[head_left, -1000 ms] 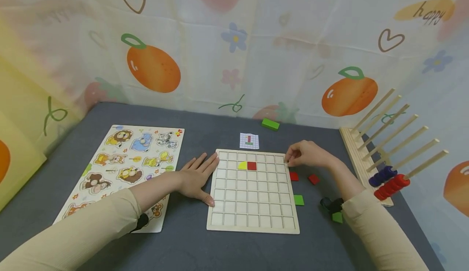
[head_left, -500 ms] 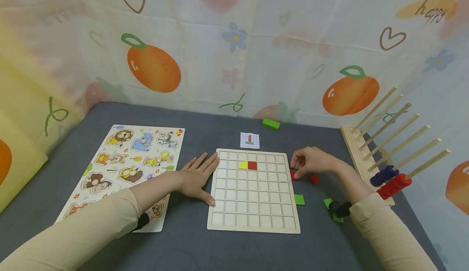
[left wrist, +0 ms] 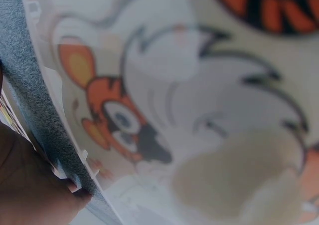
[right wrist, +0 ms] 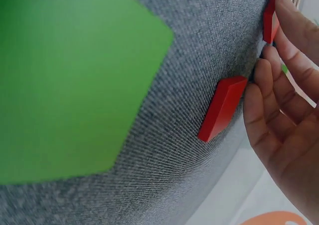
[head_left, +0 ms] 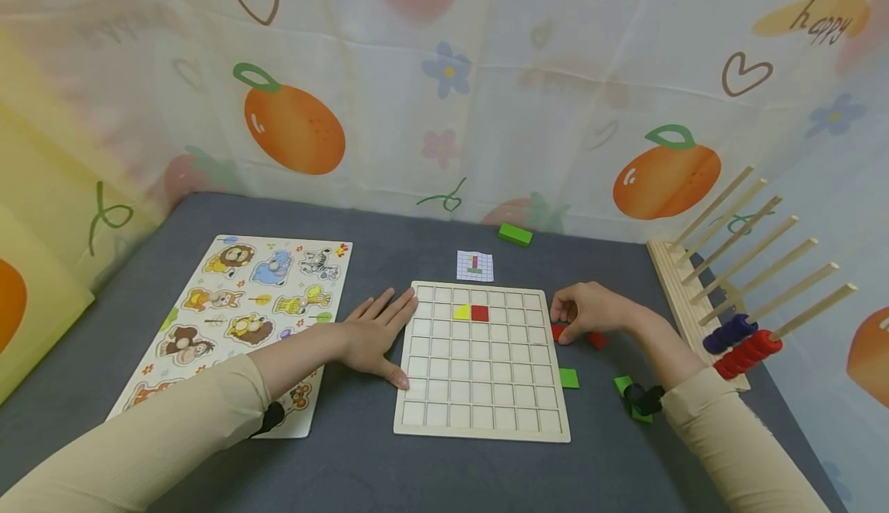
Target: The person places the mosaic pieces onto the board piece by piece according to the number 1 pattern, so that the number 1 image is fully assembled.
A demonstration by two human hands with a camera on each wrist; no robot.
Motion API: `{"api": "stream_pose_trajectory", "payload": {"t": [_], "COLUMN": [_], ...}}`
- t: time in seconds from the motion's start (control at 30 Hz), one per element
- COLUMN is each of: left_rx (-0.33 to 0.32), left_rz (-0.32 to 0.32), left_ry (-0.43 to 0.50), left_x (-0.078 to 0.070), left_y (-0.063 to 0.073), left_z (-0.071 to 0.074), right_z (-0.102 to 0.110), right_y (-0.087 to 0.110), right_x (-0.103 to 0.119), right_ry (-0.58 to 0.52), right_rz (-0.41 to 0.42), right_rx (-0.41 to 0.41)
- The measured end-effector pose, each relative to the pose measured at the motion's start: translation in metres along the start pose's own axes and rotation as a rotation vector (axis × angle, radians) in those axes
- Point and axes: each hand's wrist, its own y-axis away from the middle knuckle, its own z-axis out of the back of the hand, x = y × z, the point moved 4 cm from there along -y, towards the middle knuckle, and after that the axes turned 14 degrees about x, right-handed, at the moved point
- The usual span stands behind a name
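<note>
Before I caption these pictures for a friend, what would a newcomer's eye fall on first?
Probably the pale gridded board midway across the dark table, with a yellow piece and a red square side by side in its upper part. Next, perhaps, the large printed oranges on the curtain behind. The bead rack at far right, with blue beads and red beads, may follow.

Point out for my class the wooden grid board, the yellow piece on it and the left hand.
Wooden grid board (head_left: 480, 369): head view, a bare square near the middle.
Yellow piece (head_left: 463, 313): head view, middle of its top face.
Left hand (head_left: 371, 343): head view, back of the hand.
</note>
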Motion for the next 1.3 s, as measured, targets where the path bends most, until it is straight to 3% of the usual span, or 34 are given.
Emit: {"api": "stream_pose_trajectory", "payload": {"t": [0.53, 0.7, 0.97, 1.3], "left_rx": [0.014, 0.016, 0.005, 0.010], "left_rz": [-0.007, 0.010, -0.002, -0.016], "left_ry": [0.022, 0.023, 0.019, 0.010], "left_x": [0.003, 0.005, -0.002, 0.000], "left_y": [-0.001, -0.005, 0.001, 0.001], "left_z": [-0.003, -0.006, -0.002, -0.002], "right_z": [-0.001, 0.000, 0.000, 0.006], "right_y": [0.001, 0.002, 0.003, 0.010], "right_x": [0.004, 0.005, 0.007, 0.008], "right_ry": [-0.018, -0.011, -0.017, -0.015], "right_rz": [0.014, 0.009, 0.045, 0.054], "right_rx": [0.009, -0.006, -0.033, -0.091]}}
